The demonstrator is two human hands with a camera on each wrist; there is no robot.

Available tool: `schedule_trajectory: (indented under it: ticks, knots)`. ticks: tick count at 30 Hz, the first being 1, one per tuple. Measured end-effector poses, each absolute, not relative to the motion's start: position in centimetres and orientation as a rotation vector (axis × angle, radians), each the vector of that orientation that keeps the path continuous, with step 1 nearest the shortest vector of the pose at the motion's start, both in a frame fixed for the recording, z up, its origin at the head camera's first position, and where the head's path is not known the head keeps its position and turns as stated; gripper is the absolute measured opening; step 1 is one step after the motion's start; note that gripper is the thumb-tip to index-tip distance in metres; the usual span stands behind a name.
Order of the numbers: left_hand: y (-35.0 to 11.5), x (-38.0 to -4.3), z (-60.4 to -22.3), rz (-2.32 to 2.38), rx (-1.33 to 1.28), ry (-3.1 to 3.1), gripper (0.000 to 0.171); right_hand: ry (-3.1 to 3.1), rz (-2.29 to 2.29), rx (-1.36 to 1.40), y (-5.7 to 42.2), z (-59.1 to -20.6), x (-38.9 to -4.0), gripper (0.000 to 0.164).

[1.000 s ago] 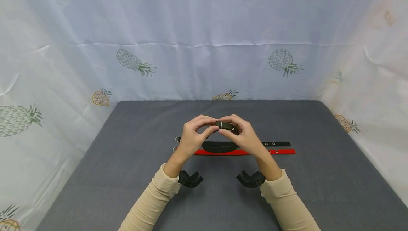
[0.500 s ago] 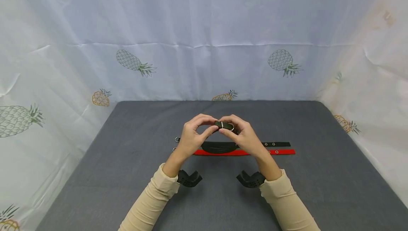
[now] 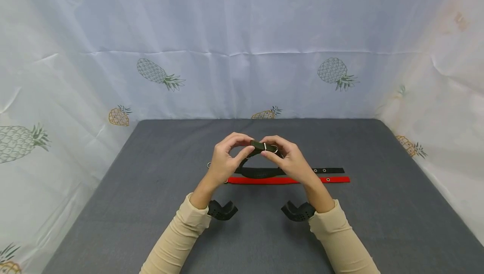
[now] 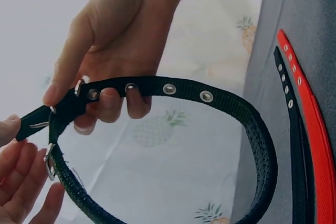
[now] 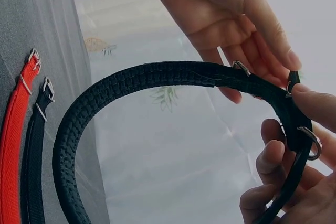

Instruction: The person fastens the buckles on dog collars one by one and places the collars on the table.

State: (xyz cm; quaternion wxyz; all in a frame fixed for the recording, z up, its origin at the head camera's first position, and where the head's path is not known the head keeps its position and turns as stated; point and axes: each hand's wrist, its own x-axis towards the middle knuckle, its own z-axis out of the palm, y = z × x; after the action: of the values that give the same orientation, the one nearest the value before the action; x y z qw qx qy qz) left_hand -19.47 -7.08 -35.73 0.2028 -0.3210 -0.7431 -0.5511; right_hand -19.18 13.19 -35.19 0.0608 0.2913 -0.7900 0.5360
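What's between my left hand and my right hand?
The dark strap, pinched by your left hand and your right hand, bridges the gap; the head view shows it.

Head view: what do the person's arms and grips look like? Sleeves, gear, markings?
Cream left sleeve and right sleeve, each ending in a broad cuff. Curved black left wrist piece and right wrist piece. Left grip and right grip: bare, no gloves. No cables or lettering visible on them.

One red collar (image 3: 264, 180), two dark collars (image 4: 266, 150) (image 3: 334, 170), two hands (image 3: 223, 159) (image 3: 293, 161)
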Motion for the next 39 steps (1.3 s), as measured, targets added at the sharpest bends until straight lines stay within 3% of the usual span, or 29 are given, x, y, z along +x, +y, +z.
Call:
schedule_trajectory:
  ticks: [25, 34, 39]
  knots:
    - [-8.6, -19.9, -35.0, -1.725, -0.801, -1.944, 0.02, -2.379, 1.671, 0.778, 13.6, -35.5, -19.6, 0.021]
    - [-8.4, -19.8, -35.3, -1.969, -0.829, -1.935, 0.04, -2.323, 1.762, 0.774, 13.7, -35.3, -19.4, 0.021]
    - [-7.6, -19.6, -35.6, -2.086, -0.802, -2.033, 0.039, -2.3, 1.785, 0.831, 13.5, -35.2, -19.2, 0.021]
